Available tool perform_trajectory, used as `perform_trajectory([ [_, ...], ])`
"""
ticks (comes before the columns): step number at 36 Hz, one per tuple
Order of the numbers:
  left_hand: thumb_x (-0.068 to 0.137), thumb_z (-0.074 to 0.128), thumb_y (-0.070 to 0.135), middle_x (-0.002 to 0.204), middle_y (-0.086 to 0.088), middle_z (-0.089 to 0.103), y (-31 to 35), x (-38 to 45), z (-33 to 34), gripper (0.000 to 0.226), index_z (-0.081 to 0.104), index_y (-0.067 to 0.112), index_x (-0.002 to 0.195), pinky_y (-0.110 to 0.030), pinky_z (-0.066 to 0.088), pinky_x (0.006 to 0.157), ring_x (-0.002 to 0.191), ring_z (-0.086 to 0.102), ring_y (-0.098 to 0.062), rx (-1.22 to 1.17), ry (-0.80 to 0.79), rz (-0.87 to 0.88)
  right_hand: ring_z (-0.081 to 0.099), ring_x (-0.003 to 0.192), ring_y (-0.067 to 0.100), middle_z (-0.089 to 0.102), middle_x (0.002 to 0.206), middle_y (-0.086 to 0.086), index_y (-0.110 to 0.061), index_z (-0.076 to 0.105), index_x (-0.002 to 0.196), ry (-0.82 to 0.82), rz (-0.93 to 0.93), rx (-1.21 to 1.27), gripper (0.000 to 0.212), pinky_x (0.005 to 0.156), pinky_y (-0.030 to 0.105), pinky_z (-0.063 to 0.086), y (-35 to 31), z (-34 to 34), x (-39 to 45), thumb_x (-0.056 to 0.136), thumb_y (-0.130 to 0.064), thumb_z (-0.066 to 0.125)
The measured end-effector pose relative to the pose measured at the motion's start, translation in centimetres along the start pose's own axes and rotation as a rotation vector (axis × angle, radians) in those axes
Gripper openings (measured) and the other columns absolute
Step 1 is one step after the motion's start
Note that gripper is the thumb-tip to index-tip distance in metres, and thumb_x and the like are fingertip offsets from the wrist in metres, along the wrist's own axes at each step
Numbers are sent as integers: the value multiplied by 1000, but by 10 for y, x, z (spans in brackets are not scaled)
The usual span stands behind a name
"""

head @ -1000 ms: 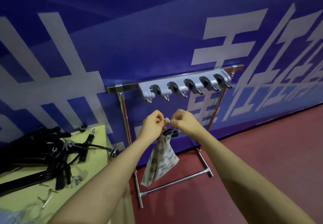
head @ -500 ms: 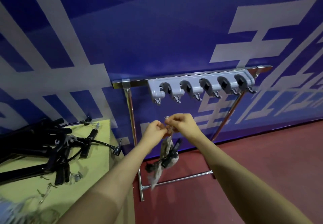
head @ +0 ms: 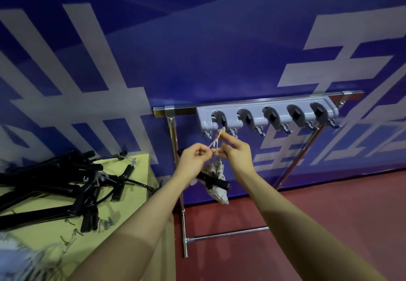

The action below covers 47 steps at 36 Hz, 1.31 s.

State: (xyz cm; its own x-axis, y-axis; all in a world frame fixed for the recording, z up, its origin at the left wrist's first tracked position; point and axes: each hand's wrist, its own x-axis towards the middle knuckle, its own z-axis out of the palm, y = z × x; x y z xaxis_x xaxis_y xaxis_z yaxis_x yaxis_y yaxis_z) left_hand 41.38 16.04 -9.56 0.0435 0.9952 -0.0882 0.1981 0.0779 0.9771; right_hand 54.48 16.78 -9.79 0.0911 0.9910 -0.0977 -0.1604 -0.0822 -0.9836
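Just below the grey clip rack (head: 263,107) on the chrome stand (head: 184,215), both hands work a pale drawstring (head: 216,144). The left hand (head: 193,160) pinches its lower part in its fingers; the right hand (head: 237,153) pinches the loop higher up, close to the rack's leftmost hook. A patterned pouch (head: 219,195) hangs from the drawstring under the hands, with a black handle (head: 219,183), possibly a tool's, sticking out.

Large white characters (head: 329,61) on the blue wall (head: 219,50) are cropped, unreadable.
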Motion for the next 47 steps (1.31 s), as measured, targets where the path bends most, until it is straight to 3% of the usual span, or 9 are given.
perform_trajectory([
  [6,88,61,5,80,-3,59,8,12,-2,10,56,13,83,-31,50,78,77,59,-17,14,69,0,69,68,19,60,102,3,-14,61,121,32,-86,-40,35,61,22,57,-8,16,10,92,5,52],
  [10,85,64,10,94,-1,50,6,17,-1,13,55,16,91,-13,46,65,72,53,-8,154,18,-12,68,88,33,62,92,-8,-14,66,116,61,-131,-219,29,73,42,60,-3,18,12,88,-3,62],
  [12,86,64,15,94,-3,48,3,18,0,13,55,21,78,-17,42,63,73,52,-12,220,-3,12,67,86,32,61,89,-10,-16,68,111,81,-159,-342,25,75,47,58,0,20,12,87,-10,67],
  [21,94,54,14,86,-6,65,-5,30,1,13,65,10,87,-38,50,79,80,58,-20,138,192,-92,46,57,13,57,88,-1,-16,61,97,48,-206,-618,12,70,40,54,8,20,19,86,-20,66],
  [27,93,52,9,96,-10,69,-13,34,8,16,68,8,90,-34,48,85,90,60,-21,163,181,-176,59,74,22,66,108,6,-11,60,124,14,-100,-651,34,74,37,54,13,14,21,91,-10,56],
  [34,94,48,9,120,-12,63,-7,30,10,28,59,7,119,-34,46,94,111,58,-26,229,179,-200,61,77,20,68,94,5,-12,69,104,-2,-82,-702,21,67,32,48,11,7,13,92,-14,52],
  [39,92,50,10,116,-12,63,-4,16,-2,24,60,7,113,-33,46,90,107,59,-28,254,194,-198,62,73,21,66,79,2,-13,69,95,-71,-136,-633,14,65,35,49,6,18,2,92,-17,56],
  [43,90,53,11,108,-12,66,-6,-3,-29,17,63,9,104,-33,47,86,101,61,-29,271,249,-210,57,65,7,64,74,-2,-11,70,90,-169,-186,-606,13,62,21,45,5,40,-13,91,-12,57],
  [47,90,50,7,99,-15,67,-11,-22,-74,16,59,18,84,-42,53,88,92,63,-31,257,307,-226,62,70,18,66,74,2,-12,69,92,-264,-192,-621,14,70,36,52,4,80,-25,90,-11,55],
])
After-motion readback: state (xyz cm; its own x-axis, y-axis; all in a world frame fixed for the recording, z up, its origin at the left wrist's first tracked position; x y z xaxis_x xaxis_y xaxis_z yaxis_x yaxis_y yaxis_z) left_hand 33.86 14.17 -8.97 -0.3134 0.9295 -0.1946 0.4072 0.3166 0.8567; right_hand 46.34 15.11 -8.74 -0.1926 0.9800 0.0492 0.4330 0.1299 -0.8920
